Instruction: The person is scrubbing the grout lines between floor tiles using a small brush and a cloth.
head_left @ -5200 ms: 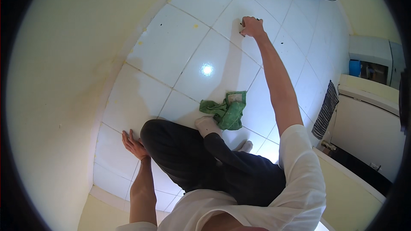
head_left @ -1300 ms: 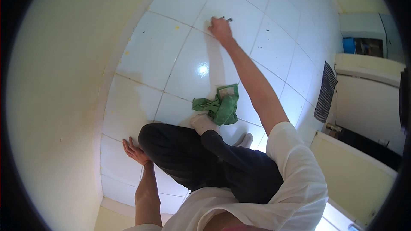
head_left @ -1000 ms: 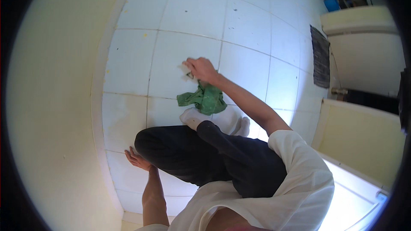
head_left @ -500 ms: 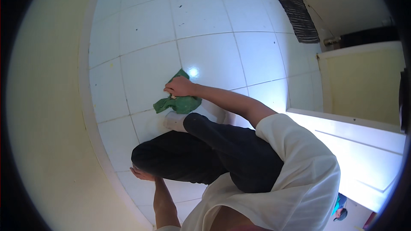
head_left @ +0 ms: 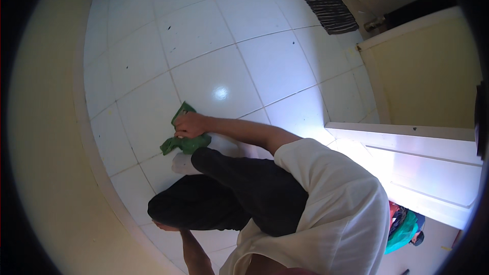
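Shirt [head_left: 331, 203], white, fills the near part of my view, w/ my dark trousers [head_left: 254, 183] folded just past it. My L hand [head_left: 165, 226] is mostly hidden under the trouser leg, so can't tell if it's grasping anything or lying loose. A sock [head_left: 183, 164], pale, sticks out past the trousers, right next to the green cloth [head_left: 189, 144]. Cloth's on the floor [head_left: 145, 122], crumpled, one corner poking out beyond my R hand [head_left: 191, 125], another end trailing to the L. That R hand is on top of it, fingers curled in, gripping the fabric.

Floor's white tile, w/ a bright spot of light [head_left: 220, 93] just past the cloth & a few dark specks [head_left: 169, 28] farther out. Cream wall [head_left: 46, 122] runs along the L side. Over to the R: white door [head_left: 423, 173], brightly lit, & beyond its edge a coloured bundle [head_left: 402, 234], teal & red, prob. clothes or a person, view's too poor to say. Farther off, a cream panel [head_left: 423, 71], then a striped mat [head_left: 326, 2], dark, flat on the tiles, near a black bar-shaped thing [head_left: 417, 9].
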### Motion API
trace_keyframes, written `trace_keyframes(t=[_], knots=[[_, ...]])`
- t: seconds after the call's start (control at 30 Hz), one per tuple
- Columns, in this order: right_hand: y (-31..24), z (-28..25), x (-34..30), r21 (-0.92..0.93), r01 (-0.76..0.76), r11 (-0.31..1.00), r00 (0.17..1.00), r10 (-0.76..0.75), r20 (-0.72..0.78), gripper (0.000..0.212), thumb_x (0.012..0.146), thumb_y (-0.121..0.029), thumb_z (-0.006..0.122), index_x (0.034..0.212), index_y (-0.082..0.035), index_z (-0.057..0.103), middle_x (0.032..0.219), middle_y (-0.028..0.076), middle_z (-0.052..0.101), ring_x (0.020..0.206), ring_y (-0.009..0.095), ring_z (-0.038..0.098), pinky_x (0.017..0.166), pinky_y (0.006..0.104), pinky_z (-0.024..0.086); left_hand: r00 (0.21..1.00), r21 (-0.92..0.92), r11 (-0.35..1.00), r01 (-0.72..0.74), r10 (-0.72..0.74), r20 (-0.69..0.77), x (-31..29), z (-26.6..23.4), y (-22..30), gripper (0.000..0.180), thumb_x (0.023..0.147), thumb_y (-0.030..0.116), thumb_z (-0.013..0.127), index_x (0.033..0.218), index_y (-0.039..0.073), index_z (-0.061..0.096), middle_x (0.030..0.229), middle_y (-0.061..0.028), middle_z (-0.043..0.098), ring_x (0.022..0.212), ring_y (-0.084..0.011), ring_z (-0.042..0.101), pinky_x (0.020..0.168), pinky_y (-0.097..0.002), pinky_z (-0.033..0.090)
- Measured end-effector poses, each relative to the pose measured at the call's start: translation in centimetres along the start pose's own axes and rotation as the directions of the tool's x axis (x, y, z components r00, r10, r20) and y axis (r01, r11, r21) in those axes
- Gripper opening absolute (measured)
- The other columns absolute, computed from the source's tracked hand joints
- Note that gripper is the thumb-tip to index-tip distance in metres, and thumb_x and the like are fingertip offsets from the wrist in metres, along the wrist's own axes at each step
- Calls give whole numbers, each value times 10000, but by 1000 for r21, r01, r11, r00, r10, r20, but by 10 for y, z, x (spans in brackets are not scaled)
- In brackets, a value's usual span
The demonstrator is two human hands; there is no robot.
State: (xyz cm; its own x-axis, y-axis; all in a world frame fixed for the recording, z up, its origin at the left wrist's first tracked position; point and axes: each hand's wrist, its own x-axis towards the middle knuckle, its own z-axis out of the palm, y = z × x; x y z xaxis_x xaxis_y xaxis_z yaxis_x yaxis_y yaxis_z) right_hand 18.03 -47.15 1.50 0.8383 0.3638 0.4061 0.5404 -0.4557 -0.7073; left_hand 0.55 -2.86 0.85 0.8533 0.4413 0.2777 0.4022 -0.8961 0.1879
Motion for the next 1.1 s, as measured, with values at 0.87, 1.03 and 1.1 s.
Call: trace_keyframes(t=[0.87,1.03,1.1], knots=[[-125,-277,-366,674,-533,512,-133,736,-664,204,1030,-101,500,1172,33,561,905,138,655,682,161,627,454,308,570,892,-484,750,-450,407,-199,96,-92,246,567,1004,391,546,1385,-22,467,1338,-195,511,1260,-324,489,1057,-469,440],[-144,-321,-367,806,-60,589,-546,656,-521,278,1100,-275,353,1129,-43,503,987,136,675,712,182,642,473,303,501,857,-557,664,-499,472,-205,111,-99,289,552,1012,383,535,1380,-25,473,1319,-196,521,1238,-322,503,1046,-467,448],[-147,-324,-375,762,-34,647,-657,560,-504,292,1102,-293,337,1133,-51,499,990,133,677,718,192,649,470,311,487,845,-581,634,-510,495,-201,115,-99,304,546,1016,379,531,1378,-26,475,1312,-196,526,1229,-321,508,1042,-466,451]])
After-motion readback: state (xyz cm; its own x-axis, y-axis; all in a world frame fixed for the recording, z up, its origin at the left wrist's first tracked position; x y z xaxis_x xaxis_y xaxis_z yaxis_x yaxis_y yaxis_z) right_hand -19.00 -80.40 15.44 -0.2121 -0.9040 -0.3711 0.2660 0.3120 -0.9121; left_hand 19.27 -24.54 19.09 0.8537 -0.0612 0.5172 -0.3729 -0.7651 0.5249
